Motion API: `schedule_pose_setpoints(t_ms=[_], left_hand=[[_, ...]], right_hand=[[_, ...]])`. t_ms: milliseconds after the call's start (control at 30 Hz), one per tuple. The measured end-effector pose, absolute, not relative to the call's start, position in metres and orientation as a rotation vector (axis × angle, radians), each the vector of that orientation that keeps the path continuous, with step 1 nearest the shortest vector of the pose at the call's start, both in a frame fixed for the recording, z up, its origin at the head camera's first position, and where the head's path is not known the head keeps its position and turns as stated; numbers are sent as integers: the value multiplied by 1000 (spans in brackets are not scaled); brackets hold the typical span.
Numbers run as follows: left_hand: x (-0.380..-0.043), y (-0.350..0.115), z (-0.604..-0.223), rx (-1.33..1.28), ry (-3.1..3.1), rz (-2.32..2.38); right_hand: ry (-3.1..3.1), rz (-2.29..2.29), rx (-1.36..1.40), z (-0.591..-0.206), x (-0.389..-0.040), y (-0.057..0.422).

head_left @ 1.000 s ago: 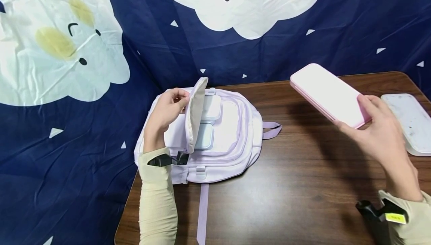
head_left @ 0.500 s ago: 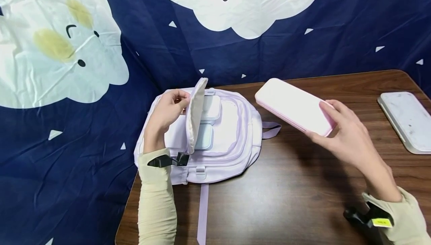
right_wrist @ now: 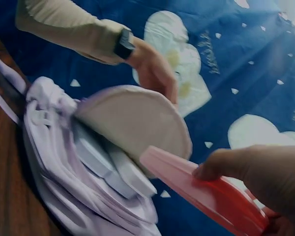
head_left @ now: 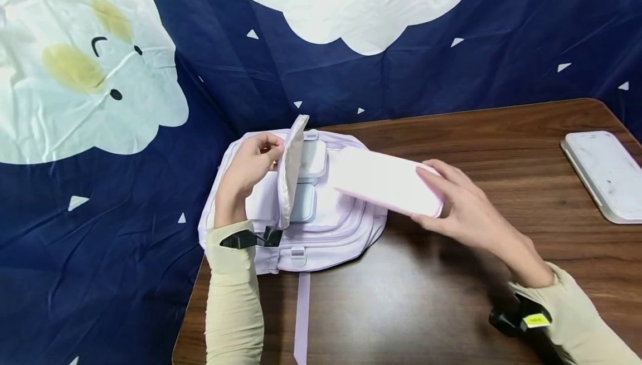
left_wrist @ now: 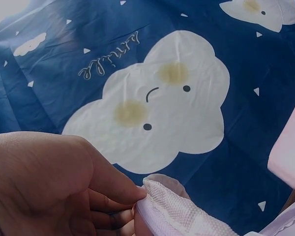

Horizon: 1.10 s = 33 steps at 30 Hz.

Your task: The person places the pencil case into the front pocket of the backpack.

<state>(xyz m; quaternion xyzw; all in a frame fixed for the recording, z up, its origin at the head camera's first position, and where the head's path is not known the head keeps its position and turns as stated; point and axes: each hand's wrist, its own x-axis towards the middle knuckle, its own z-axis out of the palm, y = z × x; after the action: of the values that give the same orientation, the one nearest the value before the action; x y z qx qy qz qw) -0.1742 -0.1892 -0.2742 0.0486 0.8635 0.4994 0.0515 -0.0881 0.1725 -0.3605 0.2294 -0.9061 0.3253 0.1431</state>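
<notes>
In my head view the pink case (head_left: 383, 181) is held over the right side of the lavender backpack (head_left: 321, 262), its near end gripped by the right hand (head_left: 466, 206). The left hand (head_left: 248, 170) pinches the edge of the pocket flap (head_left: 292, 173), which stands raised. Inside that pocket I see a white box (head_left: 313, 157) and a pale blue box (head_left: 304, 203), both partly screened by the flap. The right wrist picture is blurred, so I can't tell whether the case touches the flap. Well apart, a flat white box-like object (head_left: 609, 178) lies on the wooden tabletop (head_left: 401, 309).
</notes>
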Motion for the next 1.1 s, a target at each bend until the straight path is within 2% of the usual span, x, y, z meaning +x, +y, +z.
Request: schedule_pose_setpoints(t_ms=[300, 1100], left_hand=[[-174, -190, -274, 129, 2629, 1508], [-176, -189, -273, 147, 2601, 1550]], right_hand=[[-2652, 966, 888, -372, -98, 138], [-2589, 1130, 996, -399, -130, 101]])
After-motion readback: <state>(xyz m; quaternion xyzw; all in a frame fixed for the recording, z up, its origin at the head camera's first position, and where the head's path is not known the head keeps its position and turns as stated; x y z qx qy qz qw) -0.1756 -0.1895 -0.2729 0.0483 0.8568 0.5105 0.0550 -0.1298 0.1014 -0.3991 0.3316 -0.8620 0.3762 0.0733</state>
